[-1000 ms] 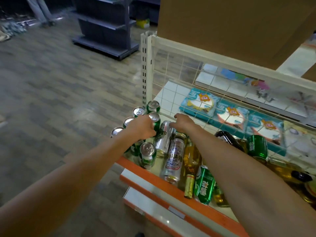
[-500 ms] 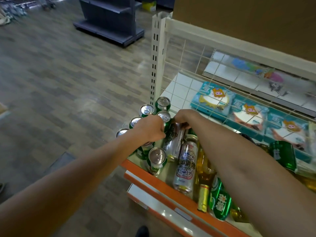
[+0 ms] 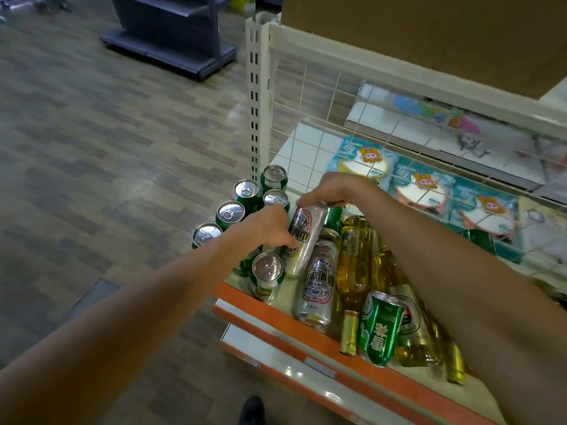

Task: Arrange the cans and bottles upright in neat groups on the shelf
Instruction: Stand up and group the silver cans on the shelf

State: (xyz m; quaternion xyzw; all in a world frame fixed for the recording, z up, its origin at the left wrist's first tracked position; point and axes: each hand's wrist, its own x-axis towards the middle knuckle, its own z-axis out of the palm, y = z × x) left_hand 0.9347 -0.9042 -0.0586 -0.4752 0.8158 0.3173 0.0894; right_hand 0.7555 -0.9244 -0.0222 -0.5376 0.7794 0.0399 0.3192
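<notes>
Floor [image 3: 92, 154]: wood-patterned planks filled the left side, with a dark shelving unit [image 3: 171, 32] far off at the top left.
Upright green cans [image 3: 230, 211]: six stood on end in a tight cluster at the left end of the shelf [image 3: 276, 314], silver tops facing up; one of them was nearer the orange front edge than the rest.
Left hand [image 3: 267, 225]: it reached over the cluster, fingers curled against the left side of the tilted silver can [image 3: 306, 234], holding it.
Tilted silver can: it leaned just right of the green cluster, far end raised.
Right hand [image 3: 331, 188]: it came in from the right and gripped the raised far end of that can from above.
Lying silver can [image 3: 319, 280]: it lay on its side, touching the tilted one, base toward the near edge.
Amber bottles [image 3: 352, 262]: several lay flat beside it, gold-foil necks pointing near.
Lying green can [image 3: 380, 326]: it rested on its side among the bottles, near the shelf front.
Wire mesh [image 3: 337, 118]: it formed the shelf's far side.
Tissue packs [image 3: 423, 185]: a row lay beyond the mesh, at the far right.
</notes>
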